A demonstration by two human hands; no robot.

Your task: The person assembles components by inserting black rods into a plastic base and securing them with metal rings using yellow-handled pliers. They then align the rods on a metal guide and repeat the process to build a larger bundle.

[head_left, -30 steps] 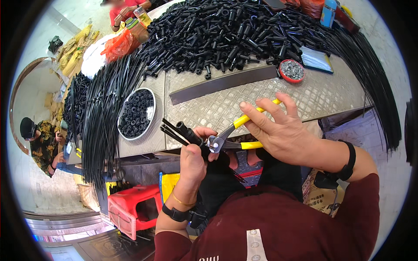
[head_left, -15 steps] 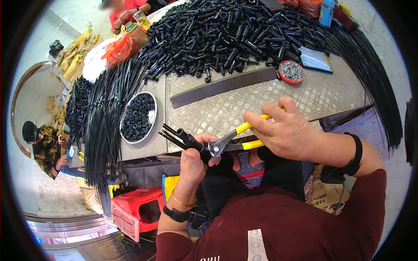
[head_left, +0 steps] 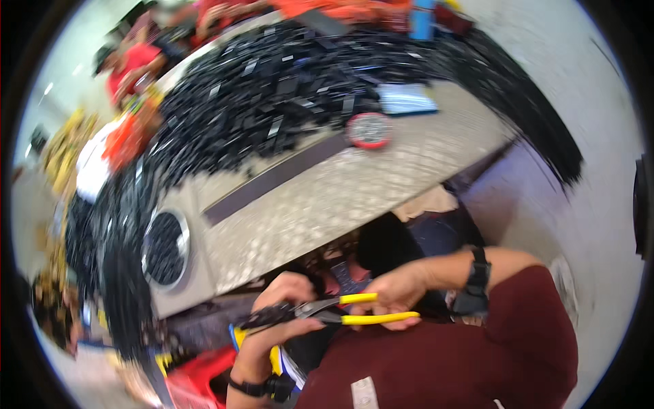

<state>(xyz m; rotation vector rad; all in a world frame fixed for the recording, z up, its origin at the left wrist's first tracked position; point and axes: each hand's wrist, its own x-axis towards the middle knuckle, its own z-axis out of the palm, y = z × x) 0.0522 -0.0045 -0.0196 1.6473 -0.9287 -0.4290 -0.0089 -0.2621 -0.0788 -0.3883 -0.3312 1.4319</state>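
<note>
Yellow-handled cutting pliers (head_left: 320, 309) are gripped in my right hand (head_left: 403, 292), their two handles spread apart. The plier jaws point left and meet the black part (head_left: 269, 315) in my left hand (head_left: 289, 293). My left fingers are closed around this part, which smears with motion; the earlier picture shows it as a short black tube beside thin black rods. Both hands are low over my lap, off the front edge of the table (head_left: 300, 228). The exact spot where the jaws touch is too blurred to read.
A large heap of black tubes (head_left: 272, 88) covers the table's far side, behind a dark metal bar (head_left: 272, 178). A red bowl of small metal bits (head_left: 368, 131), a white bowl of black rings (head_left: 165, 249) and long black rods (head_left: 122, 259) lie around. Another person (head_left: 129, 68) sits far left.
My view has swung, tilting the table and shifting it left. My hands and the pliers are lower and nearer my body, with the handles still apart. The picture has blurred.
</note>
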